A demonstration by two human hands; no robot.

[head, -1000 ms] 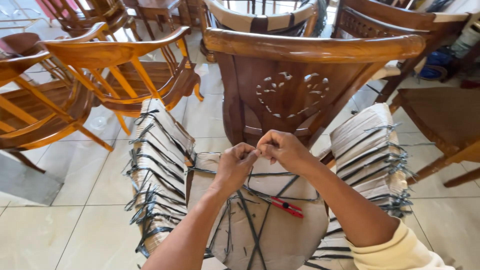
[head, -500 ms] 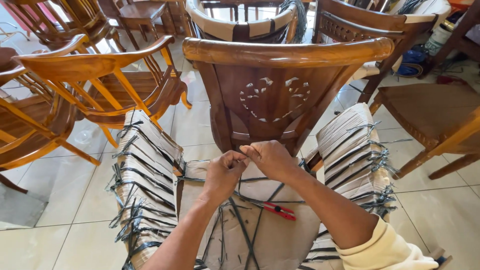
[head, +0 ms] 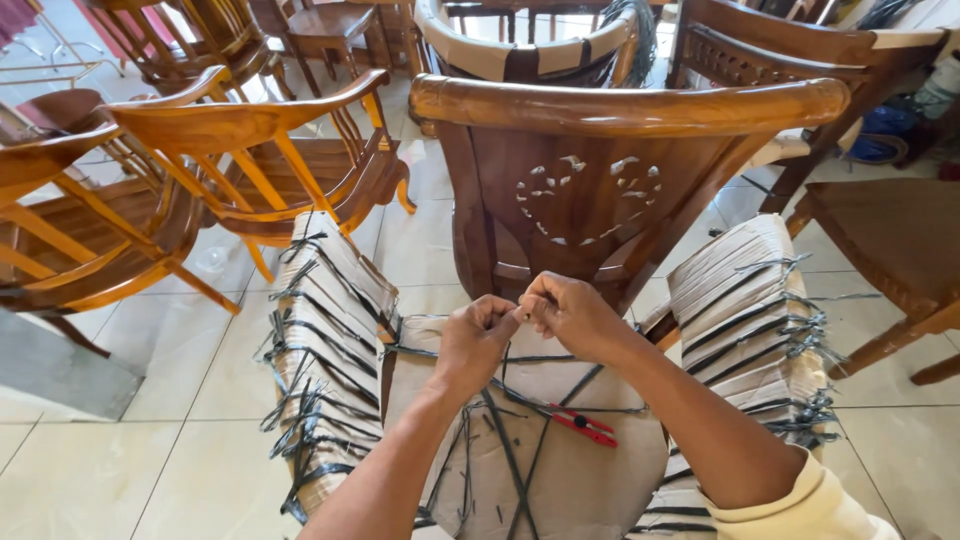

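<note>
Paper-wrapped chair [head: 560, 470] at lower centre, seat and both arms covered in tan cardboard wrapping, tied with dark straps [head: 520, 470]. Another wrapped chair back [head: 520, 55], cream with dark band, at top centre. No labels, signs, screens.

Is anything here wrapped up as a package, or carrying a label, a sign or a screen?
No labels, signs or screens show.
Wrapped chair: under both hands, brown paper, bound with dark straps.
Wrapped armrests, left and right: either side, brown paper, dark strap ends sticking out.
Left hand and right hand: pinching a strap.

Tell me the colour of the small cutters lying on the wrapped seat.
Red cutters, seen in the head view.
</note>
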